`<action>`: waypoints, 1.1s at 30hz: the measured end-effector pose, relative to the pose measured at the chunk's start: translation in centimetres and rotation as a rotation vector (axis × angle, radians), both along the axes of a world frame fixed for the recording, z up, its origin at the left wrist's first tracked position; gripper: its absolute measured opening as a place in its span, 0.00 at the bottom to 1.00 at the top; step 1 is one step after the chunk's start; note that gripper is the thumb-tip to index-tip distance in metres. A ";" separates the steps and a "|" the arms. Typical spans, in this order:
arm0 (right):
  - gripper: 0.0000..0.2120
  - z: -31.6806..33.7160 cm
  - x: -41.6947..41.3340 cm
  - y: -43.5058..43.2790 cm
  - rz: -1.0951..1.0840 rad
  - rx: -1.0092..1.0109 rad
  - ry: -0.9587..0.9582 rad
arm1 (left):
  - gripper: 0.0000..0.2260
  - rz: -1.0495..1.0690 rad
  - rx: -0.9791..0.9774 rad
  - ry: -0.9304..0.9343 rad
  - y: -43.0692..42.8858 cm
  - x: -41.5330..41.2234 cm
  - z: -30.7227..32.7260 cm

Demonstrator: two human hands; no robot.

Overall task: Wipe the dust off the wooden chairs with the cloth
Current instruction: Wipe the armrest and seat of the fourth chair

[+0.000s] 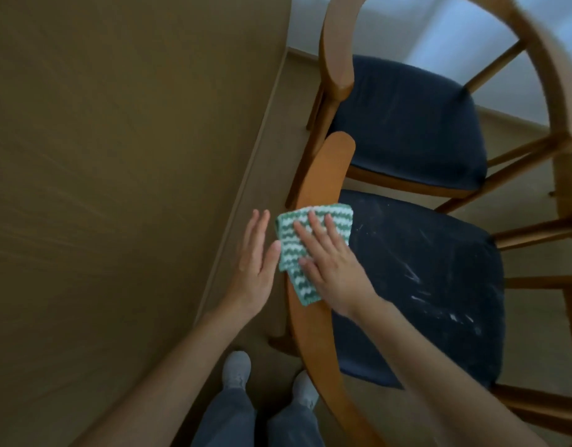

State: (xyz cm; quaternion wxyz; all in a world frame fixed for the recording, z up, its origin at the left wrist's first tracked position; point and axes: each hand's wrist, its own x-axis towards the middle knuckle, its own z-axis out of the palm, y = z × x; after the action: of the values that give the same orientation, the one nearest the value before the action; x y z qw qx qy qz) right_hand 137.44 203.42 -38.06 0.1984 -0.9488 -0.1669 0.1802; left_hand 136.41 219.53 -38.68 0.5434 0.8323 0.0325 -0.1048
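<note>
1. The folded green-and-white zigzag-striped cloth [288, 233] lies draped over the curved, orange-brown wooden top rail [323, 169] of the nearer chair, about midway along it.
2. The right hand [326, 262] rests flat on the cloth, fingers straight and spread, pressing it against the rail without gripping it.
3. The left hand [257, 253] is released, fingers straight and together, just left of the cloth. Its thumb tip is at the cloth's edge, but I cannot tell whether it touches.
4. The nearer chair's dark blue padded seat [423, 269] shows pale dusty streaks.
5. A second wooden chair with a dark blue seat [407, 124] stands just beyond it.
6. A tan wall [117, 156] runs along the left.
7. Below are blue jeans [226, 421] and grey socks [236, 369].
</note>
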 end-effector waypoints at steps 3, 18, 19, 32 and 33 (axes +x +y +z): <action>0.26 0.1 5.5 0.3 -0.057 -0.030 -0.020 | 0.26 -0.108 0.072 -0.042 -0.3 1.6 0.3; 0.28 1.1 8.1 -0.7 -0.478 0.327 -0.138 | 0.21 -0.138 0.218 -0.092 -4.6 14.3 0.7; 0.30 1.0 6.2 -0.4 -0.549 0.351 -0.127 | 0.21 -0.182 0.313 -0.155 -4.9 14.7 0.9; 0.31 -1.1 4.1 1.4 -0.604 0.357 0.033 | 0.22 -0.483 0.238 0.121 -8.1 24.3 -0.1; 0.31 -1.2 4.8 1.4 -0.593 0.340 0.050 | 0.21 -0.487 0.154 0.150 -7.8 24.6 -0.4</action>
State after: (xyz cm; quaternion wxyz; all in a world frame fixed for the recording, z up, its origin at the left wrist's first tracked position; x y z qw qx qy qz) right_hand 142.20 204.85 -39.21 0.4014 -0.9047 0.0936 0.1076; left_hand 161.05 211.77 -39.06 0.4331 0.8444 -0.1208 -0.2911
